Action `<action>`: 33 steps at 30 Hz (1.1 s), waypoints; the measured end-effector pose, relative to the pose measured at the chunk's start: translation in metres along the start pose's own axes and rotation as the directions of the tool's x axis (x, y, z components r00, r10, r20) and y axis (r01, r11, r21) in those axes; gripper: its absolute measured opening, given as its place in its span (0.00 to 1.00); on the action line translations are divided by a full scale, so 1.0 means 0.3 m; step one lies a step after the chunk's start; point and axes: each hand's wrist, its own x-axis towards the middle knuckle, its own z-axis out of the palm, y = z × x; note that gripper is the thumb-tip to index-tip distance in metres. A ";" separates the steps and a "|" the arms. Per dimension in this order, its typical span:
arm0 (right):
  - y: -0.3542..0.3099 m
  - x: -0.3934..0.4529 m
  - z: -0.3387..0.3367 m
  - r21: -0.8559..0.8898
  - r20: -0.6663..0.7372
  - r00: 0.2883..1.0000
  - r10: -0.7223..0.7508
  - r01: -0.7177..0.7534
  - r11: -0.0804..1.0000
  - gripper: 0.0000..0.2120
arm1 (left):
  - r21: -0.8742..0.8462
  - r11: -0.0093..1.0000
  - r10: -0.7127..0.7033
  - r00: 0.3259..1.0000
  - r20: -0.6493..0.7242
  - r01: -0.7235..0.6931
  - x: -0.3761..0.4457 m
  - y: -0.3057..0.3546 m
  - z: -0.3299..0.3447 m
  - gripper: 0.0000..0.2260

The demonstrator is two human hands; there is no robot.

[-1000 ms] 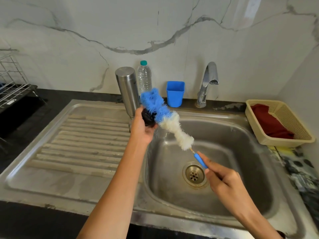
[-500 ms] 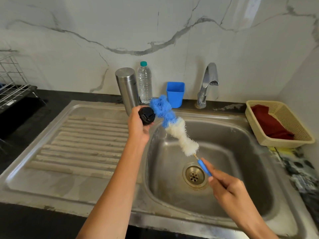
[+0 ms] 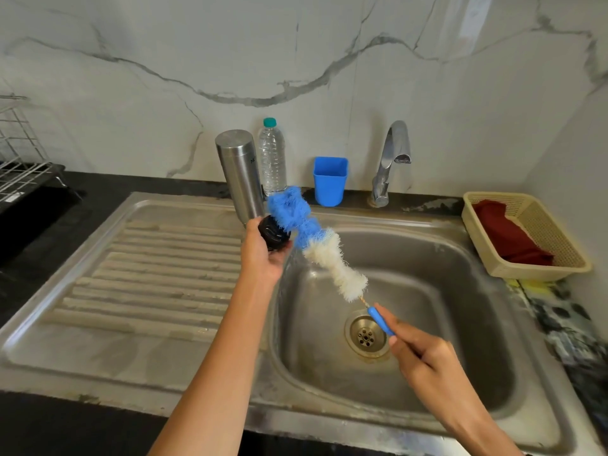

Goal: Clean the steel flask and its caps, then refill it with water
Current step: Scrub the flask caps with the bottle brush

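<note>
My left hand (image 3: 263, 253) grips a small black cap (image 3: 272, 234) above the sink's left rim. In my right hand (image 3: 424, 357) I hold the blue handle of a bottle brush (image 3: 324, 250), whose blue and white bristles slant up to the left. The blue tip of the brush touches the black cap. The steel flask (image 3: 241, 174) stands upside down on the drainboard just behind my left hand. A clear plastic water bottle (image 3: 272, 158) with a teal lid stands right behind the flask.
The steel sink basin (image 3: 444, 291) with its drain (image 3: 366, 335) lies under the brush. A tap (image 3: 393, 159) and a blue cup (image 3: 330, 181) stand at the back. A beige basket (image 3: 539, 271) with a red cloth sits at right. The ribbed drainboard (image 3: 148, 268) is at left, a wire rack (image 3: 19, 159) beyond.
The brush's blue tip moved off the cap half a second ago and now lies against it again. My left hand has turned the cap slightly. My right hand shifted a little.
</note>
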 end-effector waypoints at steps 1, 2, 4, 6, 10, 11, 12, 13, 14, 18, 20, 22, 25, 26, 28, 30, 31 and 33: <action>0.001 0.007 0.002 0.012 -0.004 1.000 0.005 -0.005 1.000 0.23 | 0.023 1.000 0.002 1.000 0.012 -0.002 -0.004 -0.004 0.003 0.06; 0.002 0.010 0.003 0.016 -0.004 1.000 0.005 -0.005 1.000 0.23 | 0.035 0.999 0.005 1.000 0.017 -0.005 -0.005 -0.006 0.004 0.05; 0.005 0.002 0.001 0.005 0.002 1.000 -0.015 0.015 1.000 0.23 | 0.020 1.000 0.006 1.000 0.012 -0.006 0.002 0.002 0.003 0.05; 0.007 -0.012 -0.007 -0.005 0.014 1.000 -0.019 0.019 1.000 0.24 | 0.020 1.000 0.018 1.000 -0.013 -0.018 0.013 0.021 -0.002 0.05; 0.006 -0.001 -0.017 -0.016 0.000 1.000 -0.003 0.003 1.000 0.23 | 0.073 0.997 0.024 1.000 -0.015 -0.023 -0.001 0.010 0.000 0.04; 0.001 0.002 -0.015 -0.016 -0.008 1.000 -0.012 0.012 1.000 0.23 | 0.100 0.994 0.031 1.000 -0.001 -0.030 -0.007 0.002 0.003 0.04; -0.002 0.002 -0.014 -0.020 -0.015 0.999 -0.029 0.029 0.999 0.23 | 0.125 0.991 0.043 0.999 0.012 -0.044 -0.012 -0.003 0.005 0.04; -0.003 0.000 -0.012 -0.028 -0.018 0.998 -0.052 0.052 0.998 0.23 | 0.136 0.989 0.054 0.998 0.015 -0.056 -0.010 -0.002 0.003 0.04; 0.001 -0.003 -0.011 -0.048 -0.017 0.997 -0.070 0.069 0.996 0.23 | 0.126 0.990 0.059 0.998 0.014 -0.060 -0.006 0.003 -0.001 0.04; 0.001 0.004 -0.006 -0.095 -0.003 0.997 -0.076 0.076 0.993 0.28 | 0.156 0.987 0.044 0.999 0.014 -0.046 0.019 0.008 -0.026 0.04; 0.009 0.009 0.000 -0.095 -0.007 0.998 -0.070 0.069 0.993 0.32 | 0.158 0.987 0.021 1.000 0.006 -0.022 0.017 -0.007 -0.031 0.04; 0.032 0.014 0.010 -0.146 0.022 0.996 -0.084 0.086 0.985 0.32 | 0.114 0.993 0.006 1.000 0.020 -0.008 0.017 -0.008 -0.039 0.04; 0.057 0.015 0.023 -0.238 0.045 0.997 -0.070 0.079 0.968 0.32 | 0.071 0.997 0.008 0.998 0.056 -0.012 0.025 0.007 -0.058 0.05; 0.054 0.019 0.025 -0.238 0.030 0.997 -0.065 0.071 0.969 0.30 | 0.072 0.997 -0.005 0.999 0.033 0.003 0.032 0.007 -0.068 0.06; 0.033 0.033 0.029 -0.199 0.005 0.998 -0.061 0.061 0.978 0.26 | 0.030 0.998 -0.063 0.998 -0.030 0.064 0.046 0.006 -0.086 0.11; 0.016 0.043 0.032 -0.122 -0.005 0.999 -0.049 0.048 0.991 0.24 | -0.053 0.993 -0.110 0.994 -0.017 0.109 0.053 0.016 -0.104 0.15; 0.015 0.046 0.033 -0.085 -0.006 0.999 -0.037 0.036 0.996 0.24 | -0.088 0.989 -0.118 0.993 0.017 0.119 0.057 0.023 -0.118 0.17; 0.016 0.048 0.039 -0.038 0.003 1.000 -0.014 0.014 0.999 0.24 | -0.128 0.988 -0.084 0.995 0.060 0.091 0.056 0.042 -0.151 0.15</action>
